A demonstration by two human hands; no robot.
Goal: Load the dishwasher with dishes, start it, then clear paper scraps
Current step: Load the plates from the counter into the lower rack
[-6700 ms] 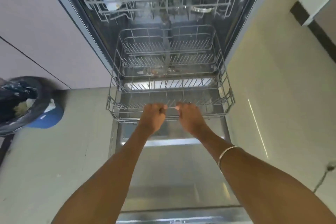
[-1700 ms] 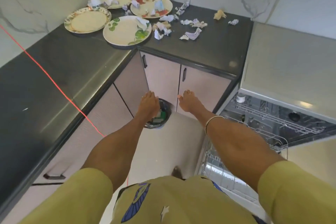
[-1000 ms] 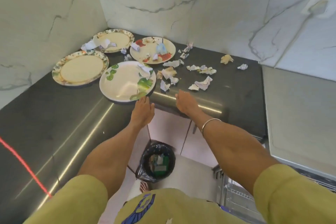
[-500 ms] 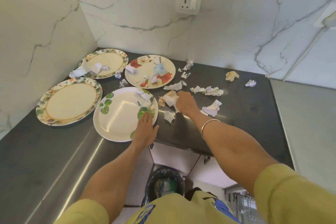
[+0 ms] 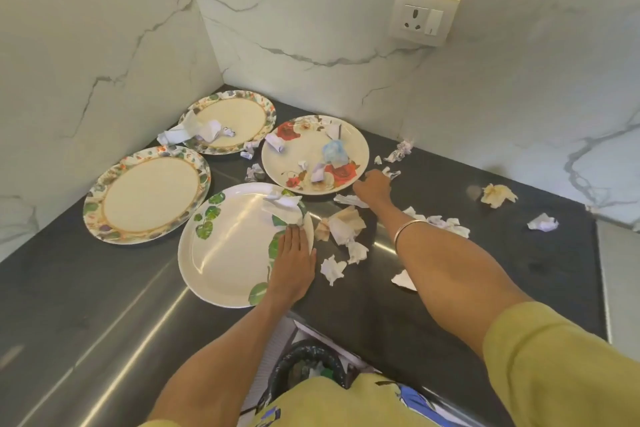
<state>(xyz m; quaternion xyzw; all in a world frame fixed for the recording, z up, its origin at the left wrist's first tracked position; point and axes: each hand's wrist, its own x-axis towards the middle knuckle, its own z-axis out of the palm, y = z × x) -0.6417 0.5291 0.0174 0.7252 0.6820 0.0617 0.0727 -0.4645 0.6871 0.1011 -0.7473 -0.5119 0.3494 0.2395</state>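
Observation:
Several plates lie on the dark counter (image 5: 485, 274) in the corner. My left hand (image 5: 292, 263) rests flat on the right rim of the green-leaf plate (image 5: 225, 246), fingertips touching a crumpled paper (image 5: 285, 210) on it. My right hand (image 5: 372, 184) reaches to the right rim of the rose plate (image 5: 308, 135), which carries several scraps; its fingertips are at the rim, loosely bent. Two floral-border plates sit further left, one bare (image 5: 149, 194), one with paper (image 5: 239, 114). Paper scraps (image 5: 343, 222) are scattered between my arms and to the right.
Marble walls close the corner behind and left; a wall socket (image 5: 422, 19) is above the counter. A black-lined bin (image 5: 304, 367) stands on the floor below the counter edge. A lighter surface (image 5: 620, 270) adjoins the counter at the right.
I turned from the dishwasher rack to the counter. Over the last second my left hand slid onto the leaf plate and my right hand moved past the scraps to the rose plate's rim.

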